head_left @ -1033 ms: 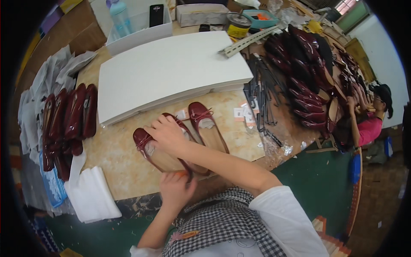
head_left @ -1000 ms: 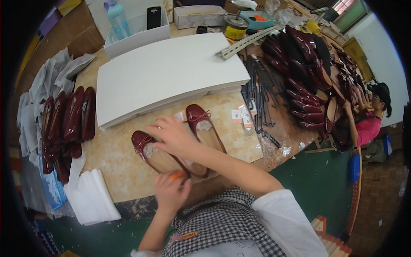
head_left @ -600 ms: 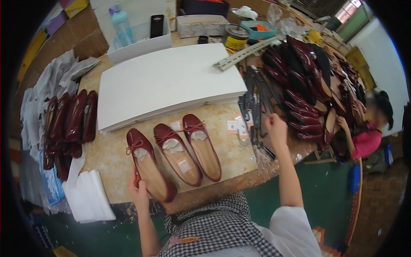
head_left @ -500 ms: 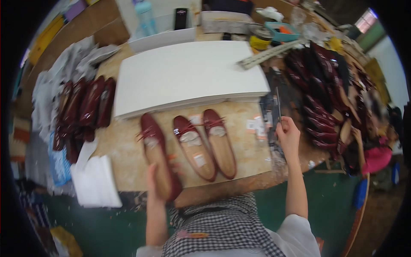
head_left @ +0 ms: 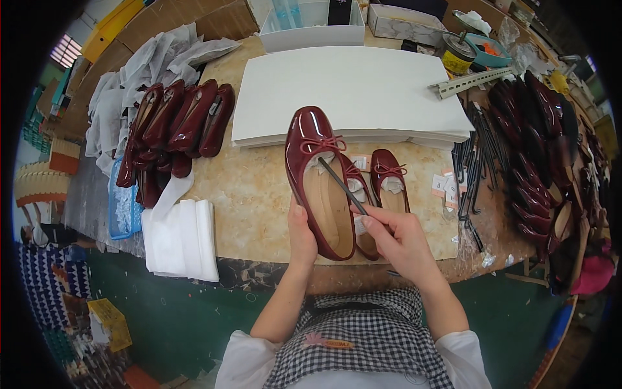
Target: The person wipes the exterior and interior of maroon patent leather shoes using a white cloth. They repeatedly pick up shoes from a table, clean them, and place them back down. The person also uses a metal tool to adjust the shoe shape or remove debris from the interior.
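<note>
My left hand (head_left: 302,240) grips a glossy burgundy ballet flat (head_left: 329,207) by its heel end, holding it raised with the toe pointing away from me. A thin bow sits on its vamp. In my right hand (head_left: 398,243), a slim dark rod (head_left: 335,178) is pinched near one end. The rod's far tip reaches into the shoe opening, at the pale stuffing (head_left: 317,159) in the toe. Behind the raised shoe, another matching flat (head_left: 369,241) is partly hidden. One more flat (head_left: 387,162) with stuffing in its toe lies to its right.
White sheets (head_left: 350,91) are stacked at the back, with a metal strip (head_left: 473,83) at their right corner. Several dark rods (head_left: 479,146) lie right of the tags (head_left: 446,187). Burgundy shoes pile at left (head_left: 184,123) and right (head_left: 528,188). A white cloth (head_left: 181,240) hangs over the front edge.
My left hand has lifted its shoe up and to the right. My right hand has brought the rod over from the right side, its tip now inside the shoe. The view has shifted.
</note>
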`<control>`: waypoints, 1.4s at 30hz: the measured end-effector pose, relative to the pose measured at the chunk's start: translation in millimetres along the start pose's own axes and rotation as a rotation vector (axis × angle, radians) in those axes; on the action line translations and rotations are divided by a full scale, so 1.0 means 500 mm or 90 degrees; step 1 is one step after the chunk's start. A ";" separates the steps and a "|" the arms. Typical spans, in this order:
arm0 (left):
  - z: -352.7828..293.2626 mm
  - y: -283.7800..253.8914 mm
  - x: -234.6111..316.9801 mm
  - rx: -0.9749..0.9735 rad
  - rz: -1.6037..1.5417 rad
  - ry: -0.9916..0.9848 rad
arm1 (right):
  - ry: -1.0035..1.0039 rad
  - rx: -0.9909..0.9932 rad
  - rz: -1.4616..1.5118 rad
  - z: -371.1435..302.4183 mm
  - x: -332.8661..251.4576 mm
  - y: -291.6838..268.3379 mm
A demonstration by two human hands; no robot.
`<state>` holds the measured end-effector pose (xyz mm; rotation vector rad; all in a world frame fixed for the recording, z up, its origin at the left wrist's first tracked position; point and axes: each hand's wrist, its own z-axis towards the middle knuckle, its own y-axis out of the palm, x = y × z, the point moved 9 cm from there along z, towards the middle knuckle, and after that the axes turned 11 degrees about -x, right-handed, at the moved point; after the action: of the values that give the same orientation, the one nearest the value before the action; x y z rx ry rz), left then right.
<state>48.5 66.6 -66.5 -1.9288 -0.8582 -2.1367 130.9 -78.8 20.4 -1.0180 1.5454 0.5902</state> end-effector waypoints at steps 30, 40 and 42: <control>-0.017 -0.004 0.059 -0.002 0.710 -0.203 | 0.322 0.522 -0.669 -0.146 0.351 -0.554; -0.119 0.042 -0.181 -0.034 -0.214 -0.526 | -0.001 0.447 -0.224 -0.119 0.174 -0.345; -0.087 0.080 -0.152 -0.092 -0.241 -0.442 | -0.001 0.316 -0.268 -0.078 0.085 -0.211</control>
<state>42.0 -8.1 -126.8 -2.8461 -1.2882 -1.7105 200.5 -175.5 5.9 -0.9123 1.3266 -0.0867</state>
